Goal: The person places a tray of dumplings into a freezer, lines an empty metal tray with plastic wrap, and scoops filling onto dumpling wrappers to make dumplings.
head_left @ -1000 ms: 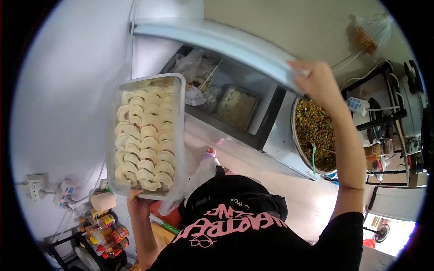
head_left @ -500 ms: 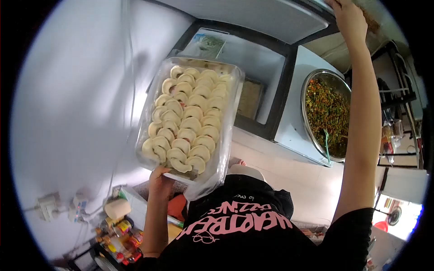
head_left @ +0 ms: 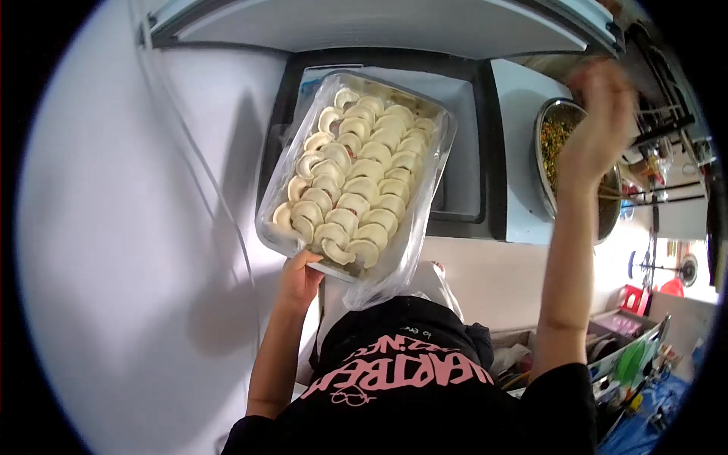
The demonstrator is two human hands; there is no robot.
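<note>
My left hand [head_left: 302, 279] grips the near edge of a metal tray [head_left: 274, 236] in clear plastic, thumb on top and the other fingers mostly hidden below. Rows of raw dumplings [head_left: 364, 182] cover the tray, which hangs tilted over the opening of a chest freezer [head_left: 464, 171]. Above it stands the raised freezer lid [head_left: 364, 29]. My right hand [head_left: 603, 114] is in the air near the lid's right end, beside a large metal bowl [head_left: 541, 159]. Motion smears its fingers, and nothing shows in its grasp.
Chopped vegetable filling [head_left: 557, 136] lies in the bowl, which stands on the white surface [head_left: 523, 129] right of the freezer opening. A white wall [head_left: 136, 265] is close on the left. Further right are dark racks [head_left: 667, 98] and a crate of kitchen things [head_left: 629, 356].
My right hand has come off the lid and moved down toward the bowl. The lid remains raised. The tray now covers more of the freezer opening, and the view has turned.
</note>
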